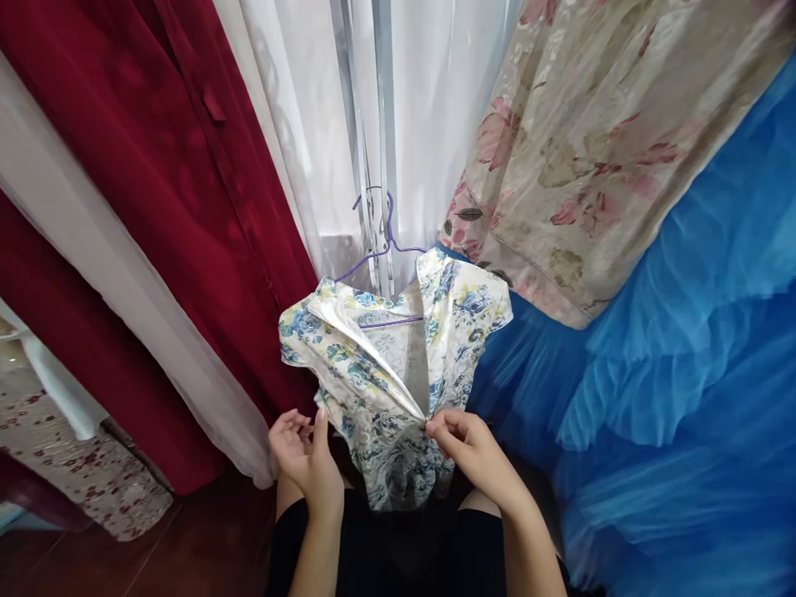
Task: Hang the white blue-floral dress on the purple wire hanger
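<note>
A short-sleeved floral dress (366,373), white with blue and yellow flowers, hangs on a purple hanger (390,236). Its front-facing opening spreads in a V from the neck, showing the pale inside and the hanger's lower bar. At the bottom of that V, my right hand (466,444) pinches the fabric edges between thumb and fingers; any zipper pull there is too small to make out. My left hand (308,456) is beside the dress's left side, fingers loosely curled and thumb apart, with nothing visible in it.
Dark red fabric (217,207) and white drapes (298,124) hang behind and left. On the right are a pink-flowered beige garment (578,182) and layered blue tulle (672,373). Grey ribbons (385,108) hang down by the hanger. Brown tiled floor (205,539) shows at lower left.
</note>
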{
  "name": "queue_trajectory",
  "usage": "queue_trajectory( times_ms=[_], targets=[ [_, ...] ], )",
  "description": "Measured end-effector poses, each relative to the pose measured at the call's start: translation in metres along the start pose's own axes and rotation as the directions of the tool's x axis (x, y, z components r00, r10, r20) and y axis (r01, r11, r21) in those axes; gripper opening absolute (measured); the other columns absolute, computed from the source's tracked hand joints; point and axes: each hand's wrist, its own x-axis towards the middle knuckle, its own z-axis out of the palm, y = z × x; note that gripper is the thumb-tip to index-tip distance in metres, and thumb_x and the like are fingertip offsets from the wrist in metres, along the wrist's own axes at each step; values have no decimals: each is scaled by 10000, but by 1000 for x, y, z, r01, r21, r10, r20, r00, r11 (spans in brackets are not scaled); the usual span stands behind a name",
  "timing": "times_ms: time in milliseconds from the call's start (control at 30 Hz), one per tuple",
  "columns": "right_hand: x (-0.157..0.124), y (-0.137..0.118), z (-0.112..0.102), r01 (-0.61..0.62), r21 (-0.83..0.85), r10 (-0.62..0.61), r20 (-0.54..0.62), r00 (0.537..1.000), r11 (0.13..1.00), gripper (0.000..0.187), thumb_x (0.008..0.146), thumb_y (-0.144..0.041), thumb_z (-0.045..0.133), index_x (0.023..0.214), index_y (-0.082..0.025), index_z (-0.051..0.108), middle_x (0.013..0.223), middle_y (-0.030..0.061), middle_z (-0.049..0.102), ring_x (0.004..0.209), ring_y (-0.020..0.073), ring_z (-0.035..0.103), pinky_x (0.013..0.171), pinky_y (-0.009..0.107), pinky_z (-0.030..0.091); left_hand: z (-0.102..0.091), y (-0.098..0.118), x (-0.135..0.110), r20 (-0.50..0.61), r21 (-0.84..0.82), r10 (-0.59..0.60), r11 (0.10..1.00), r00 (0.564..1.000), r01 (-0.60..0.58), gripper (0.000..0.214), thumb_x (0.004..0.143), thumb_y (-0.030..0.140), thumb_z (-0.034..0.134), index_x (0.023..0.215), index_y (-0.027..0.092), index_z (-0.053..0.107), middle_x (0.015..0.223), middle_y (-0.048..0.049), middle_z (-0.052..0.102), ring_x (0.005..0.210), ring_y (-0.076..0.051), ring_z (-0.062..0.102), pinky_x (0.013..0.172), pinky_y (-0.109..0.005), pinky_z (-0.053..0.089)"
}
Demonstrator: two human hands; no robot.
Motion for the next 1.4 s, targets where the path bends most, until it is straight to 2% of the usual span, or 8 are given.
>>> queue_trajectory(
  times_ms=[100, 200, 267, 667, 800, 967, 1133, 1400],
  targets=[
    [0, -4, 5, -13, -18, 14, 26, 1000, 1000, 380, 991, -480, 525, 749, -188, 536, 603, -28, 442, 571, 127, 383, 544, 267, 271, 4, 32, -11, 411, 111, 64, 987, 910, -120, 191, 866, 291, 723, 1031, 232, 649, 913, -23, 594, 872, -167, 597, 835, -263, 504],
    [0, -7, 10, 10, -13, -9, 46, 999, 1000, 364, 996, -444, 521, 735, -190, 520, 620, -26, 447, 590, 128, 392, 552, 267, 283, 18, 49, -34, 810, 167, -2, 959, 587, -228, 198, 922, 239, 622, 1091, 258, 723, 970, -61, 648, 917, -208, 625, 875, -304, 510],
    [0, -8, 12, 21, -18, -21, 24, 1000, 1000, 356, 994, -415, 524, 718, -193, 491, 634, -30, 428, 600, 125, 380, 551, 265, 275, 28, 49, -44, 876, 170, -30, 953, 481, -251, 231, 939, 222, 585, 1110, 266, 734, 961, -62, 657, 915, -211, 634, 859, -300, 507],
    [-1, 0, -8, 130, -19, -131, -36, 991, 991, 149, 823, -196, 700, 895, -198, 571, 891, 9, 586, 870, 185, 552, 794, 292, 428, 44, 41, -34, 910, 77, 45, 958, 412, -275, 128, 908, 302, 693, 939, 260, 810, 866, -55, 761, 783, -204, 713, 710, -294, 543],
    [7, 9, -1, 81, 76, -82, 16, 997, 994, 210, 868, -279, 664, 747, -196, 514, 695, -28, 486, 665, 143, 456, 630, 267, 369, 62, 45, -26, 871, -63, 230, 929, 434, -365, 109, 905, 233, 686, 855, 236, 782, 792, -34, 746, 713, -170, 684, 680, -287, 535],
    [9, 7, 0, -13, 65, 3, 141, 990, 998, 305, 808, -310, 738, 683, -198, 484, 621, -42, 456, 595, 120, 401, 583, 254, 308, 121, 81, 41, 701, -70, 446, 819, 556, -569, 172, 898, 268, 690, 742, 197, 709, 731, -11, 707, 694, -150, 643, 686, -282, 510],
    [9, -3, 8, 0, 107, -18, 174, 985, 994, 294, 806, -316, 744, 692, -193, 502, 629, -39, 473, 608, 118, 427, 595, 246, 332, 179, 126, 92, 589, -92, 615, 696, 524, -712, 136, 851, 270, 748, 761, 175, 710, 809, -27, 673, 837, -170, 624, 772, -303, 514],
    [2, 12, 3, -115, 12, 107, 277, 955, 993, 158, 693, -162, 734, 655, -172, 580, 632, -28, 553, 620, 121, 498, 578, 227, 355, 180, 116, 94, 549, -135, 635, 710, 544, -691, 134, 875, 265, 726, 787, 173, 686, 950, -43, 649, 898, -161, 631, 814, -285, 510]
  ],
)
